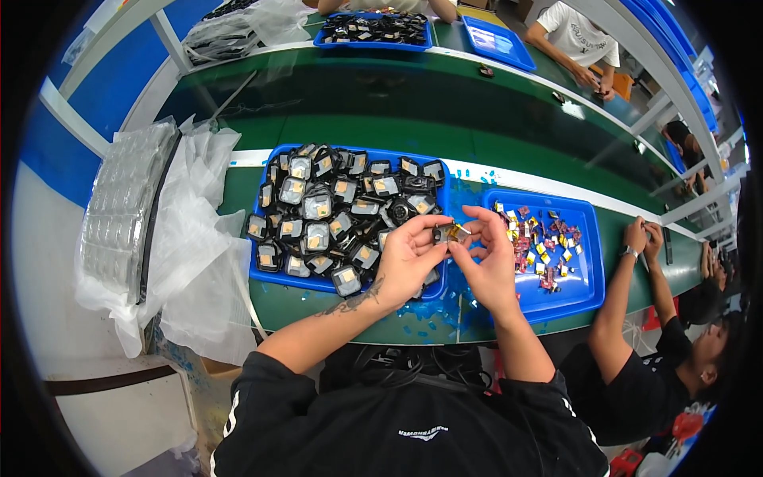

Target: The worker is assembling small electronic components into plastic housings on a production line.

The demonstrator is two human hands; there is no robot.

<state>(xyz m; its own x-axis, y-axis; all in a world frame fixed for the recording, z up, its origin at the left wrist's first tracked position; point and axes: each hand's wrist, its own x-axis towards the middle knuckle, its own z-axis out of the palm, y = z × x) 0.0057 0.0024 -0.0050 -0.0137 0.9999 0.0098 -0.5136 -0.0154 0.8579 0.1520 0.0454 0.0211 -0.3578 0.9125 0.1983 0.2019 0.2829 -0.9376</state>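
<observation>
Between my two hands is a small dark case-like unit point(447, 234) with a see-through part and a bit of yellow on it. My left hand point(407, 262) pinches it from the left, thumb and fingers closed. From the right, the thumb and fingers of my right hand point(491, 262) close on the same unit; their tips partly hide it. Under and left of my hands, a blue tray point(256, 270) is heaped with black square housings point(316, 205) with pale windows. To the right, a shallower blue tray point(584, 278) holds loose small red, yellow and white parts point(542, 242).
Blue scraps point(433, 310) litter the green bench point(318, 314) between the trays. Stacked plastic blister sheets point(123, 215) and white wrapping point(199, 278) stand at left. A co-worker's arms point(624, 294) rest at right. Across the dark green belt point(358, 111) are more trays and people.
</observation>
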